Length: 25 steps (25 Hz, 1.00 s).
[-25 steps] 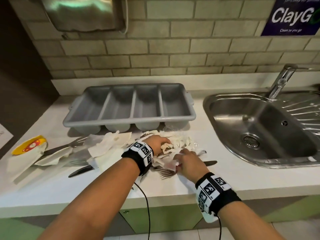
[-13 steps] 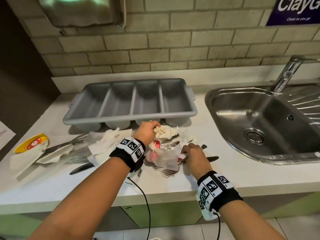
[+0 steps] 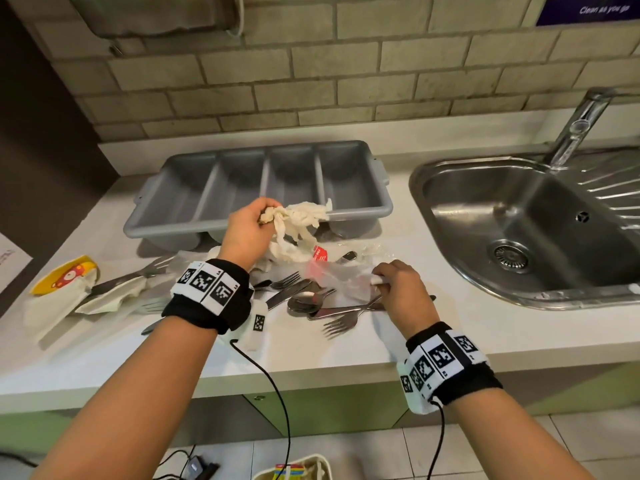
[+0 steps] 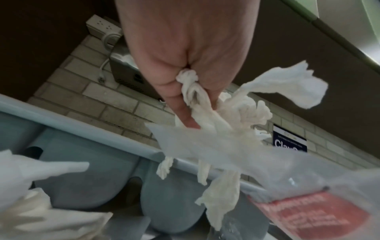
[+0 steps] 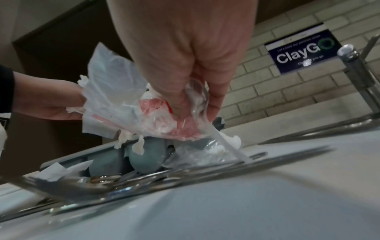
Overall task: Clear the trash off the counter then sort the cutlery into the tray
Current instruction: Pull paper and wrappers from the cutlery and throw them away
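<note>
Left hand (image 3: 250, 230) grips a tissue wad (image 3: 298, 216) above the cutlery (image 3: 311, 299). Right hand (image 3: 403, 292), beside it, pinches a clear wrapper (image 3: 332, 275).

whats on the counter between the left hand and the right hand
In the head view, a clear plastic wrapper with a red label spans from the left hand to the right hand, over forks and spoons.

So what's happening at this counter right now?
A person is clearing trash off the counter. The left hand grips a crumpled paper napkin, lifted in front of the grey cutlery tray. The right hand pinches a clear plastic wrapper and a clear plastic spoon. Forks and spoons lie unsorted; no cutlery shows in the tray.
</note>
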Tool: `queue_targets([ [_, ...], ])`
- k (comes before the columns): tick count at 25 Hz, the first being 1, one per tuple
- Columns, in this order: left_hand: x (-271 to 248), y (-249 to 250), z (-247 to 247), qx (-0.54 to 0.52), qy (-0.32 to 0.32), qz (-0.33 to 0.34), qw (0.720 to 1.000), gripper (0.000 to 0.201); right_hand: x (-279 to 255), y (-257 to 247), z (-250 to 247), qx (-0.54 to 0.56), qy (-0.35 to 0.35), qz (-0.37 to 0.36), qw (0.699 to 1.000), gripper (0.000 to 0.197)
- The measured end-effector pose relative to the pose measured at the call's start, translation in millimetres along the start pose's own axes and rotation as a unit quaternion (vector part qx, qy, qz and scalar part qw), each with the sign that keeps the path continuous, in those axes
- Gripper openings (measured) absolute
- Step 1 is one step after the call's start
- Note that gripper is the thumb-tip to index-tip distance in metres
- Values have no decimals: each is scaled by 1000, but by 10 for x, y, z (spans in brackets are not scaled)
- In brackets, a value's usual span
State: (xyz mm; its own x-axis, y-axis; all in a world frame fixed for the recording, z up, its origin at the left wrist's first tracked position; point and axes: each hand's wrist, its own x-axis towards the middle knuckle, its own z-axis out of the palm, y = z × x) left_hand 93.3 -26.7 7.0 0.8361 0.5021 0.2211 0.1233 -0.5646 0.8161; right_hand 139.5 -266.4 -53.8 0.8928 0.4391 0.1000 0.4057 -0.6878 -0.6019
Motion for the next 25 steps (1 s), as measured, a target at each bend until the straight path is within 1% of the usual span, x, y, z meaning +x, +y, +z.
queue_targets([
  [4, -4, -9, -158, -16, 71, -9, 997, 26, -54, -23, -138, 23, 35, -1, 999, 29],
  [6, -49, -38, -188, -12, 76, -29, 997, 24, -69, -18, -177, 25, 44, 12, 999, 31],
  [9, -169, -73, -190, 24, 79, -51, 995, 26, -106, 4, -216, 29, 41, 34, 998, 35],
  [11, -217, -77, -216, 37, 95, -72, 992, 29, -128, 21, -245, 36, 45, 46, 997, 35],
  [13, -220, -90, -279, 28, 111, -86, 990, 31, -143, 31, -266, 36, 48, 49, 997, 35],
  [17, -248, -53, -438, 13, 175, -85, 981, 30, -151, 57, -304, 31, 53, 57, 996, 33],
  [18, -266, -33, -438, 27, 171, -82, 982, 28, -151, 59, -309, 19, 49, 57, 997, 31],
  [19, -287, -8, -401, 49, 147, -86, 984, 29, -150, 56, -306, 5, 41, 57, 998, 29],
  [21, -322, 6, -235, 98, 52, -101, 989, 33, -148, 29, -282, -27, 17, 54, 998, 27],
  [23, -332, -29, -38, 155, -64, -107, 980, 31, -148, -10, -232, -70, -18, 48, 996, 27],
  [24, -330, -59, 45, 176, -109, -109, 972, 30, -147, -35, -209, -98, -37, 44, 993, 28],
  [25, -323, -86, 118, 185, -139, -117, 966, 32, -144, -59, -186, -125, -54, 39, 990, 29],
])
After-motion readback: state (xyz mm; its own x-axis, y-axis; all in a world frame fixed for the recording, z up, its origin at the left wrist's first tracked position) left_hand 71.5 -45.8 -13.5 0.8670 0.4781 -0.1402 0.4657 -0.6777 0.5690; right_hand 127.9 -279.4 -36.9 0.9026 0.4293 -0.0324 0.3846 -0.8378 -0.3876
